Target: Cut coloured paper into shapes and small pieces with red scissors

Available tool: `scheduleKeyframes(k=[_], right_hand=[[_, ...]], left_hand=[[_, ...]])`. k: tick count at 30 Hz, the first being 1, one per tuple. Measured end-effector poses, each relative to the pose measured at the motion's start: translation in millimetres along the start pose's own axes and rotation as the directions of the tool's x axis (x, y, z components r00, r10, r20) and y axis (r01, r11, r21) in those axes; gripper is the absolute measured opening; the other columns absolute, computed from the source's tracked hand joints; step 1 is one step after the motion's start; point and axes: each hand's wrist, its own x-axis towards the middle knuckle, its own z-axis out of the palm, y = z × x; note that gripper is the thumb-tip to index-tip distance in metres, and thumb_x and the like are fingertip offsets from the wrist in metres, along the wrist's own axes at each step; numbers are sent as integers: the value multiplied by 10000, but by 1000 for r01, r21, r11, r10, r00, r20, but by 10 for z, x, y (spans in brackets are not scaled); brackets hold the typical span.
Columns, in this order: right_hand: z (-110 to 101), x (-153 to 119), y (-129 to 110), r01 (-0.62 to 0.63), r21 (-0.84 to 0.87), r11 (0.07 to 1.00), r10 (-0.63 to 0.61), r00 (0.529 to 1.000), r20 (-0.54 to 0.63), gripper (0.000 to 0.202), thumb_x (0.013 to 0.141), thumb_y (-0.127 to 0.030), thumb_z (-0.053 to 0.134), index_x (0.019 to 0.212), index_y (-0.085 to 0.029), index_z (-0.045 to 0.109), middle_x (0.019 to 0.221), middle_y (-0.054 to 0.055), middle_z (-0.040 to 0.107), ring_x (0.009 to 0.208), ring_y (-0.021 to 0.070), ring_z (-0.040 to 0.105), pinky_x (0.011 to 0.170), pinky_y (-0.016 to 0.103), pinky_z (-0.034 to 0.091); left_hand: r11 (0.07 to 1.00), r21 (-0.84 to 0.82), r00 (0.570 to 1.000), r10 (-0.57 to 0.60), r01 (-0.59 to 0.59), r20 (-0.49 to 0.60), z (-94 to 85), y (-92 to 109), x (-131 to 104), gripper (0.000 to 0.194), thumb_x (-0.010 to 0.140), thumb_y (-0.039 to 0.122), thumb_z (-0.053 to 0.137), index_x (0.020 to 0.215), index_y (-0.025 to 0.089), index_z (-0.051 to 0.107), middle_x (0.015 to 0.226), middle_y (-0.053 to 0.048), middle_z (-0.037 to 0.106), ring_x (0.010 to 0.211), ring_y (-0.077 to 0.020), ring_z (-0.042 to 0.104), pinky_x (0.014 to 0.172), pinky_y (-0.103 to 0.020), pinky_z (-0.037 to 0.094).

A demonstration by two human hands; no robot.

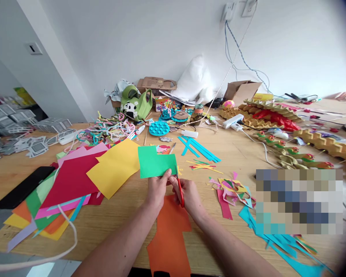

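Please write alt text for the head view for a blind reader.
A person's left hand holds green paper while the right hand holds red-handled scissors at its edge, over a wooden table. Colored sheets lie to the left, cut scraps to the right.

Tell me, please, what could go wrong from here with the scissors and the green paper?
The left hand has its fingers close to the blades of the scissors, so a slip might nick them. The green paper is held up near its lower edge, so it could bend and spoil a cut. The white cable runs over part of the coloured paper pile; a tug might shift sheets.
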Motion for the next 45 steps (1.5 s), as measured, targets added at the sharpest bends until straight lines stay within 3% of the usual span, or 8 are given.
scheduleKeyframes(k=[15,27,45], right_hand=[[-17,-11,-7,21,-30,999,-21,1000,-7,620,793,-731,418,574,-163,539,417,21,553,355,112,493,369,197,319],[-12,-15,-46,-27,94,995,22,998,55,579,806,-690,458,553,-171,500,401,9,534,343,107,480,353,192,338],[-16,9,-23,-34,143,989,28,999,40,605,799,-706,443,594,-149,558,407,12,536,347,110,480,365,201,335]], left_hand=[[1000,-21,1000,8,-8,-19,6,39,-19,277,548,307,791,693,138,625,644,-13,650,591,-158,611,633,-307,510],[1000,11,1000,11,-11,-20,9,35,-13,254,578,309,771,695,143,619,656,-7,629,621,-155,607,640,-288,495],[992,113,998,55,-56,7,16,6,-53,227,625,330,725,594,175,562,586,6,595,584,-158,578,596,-277,460]])
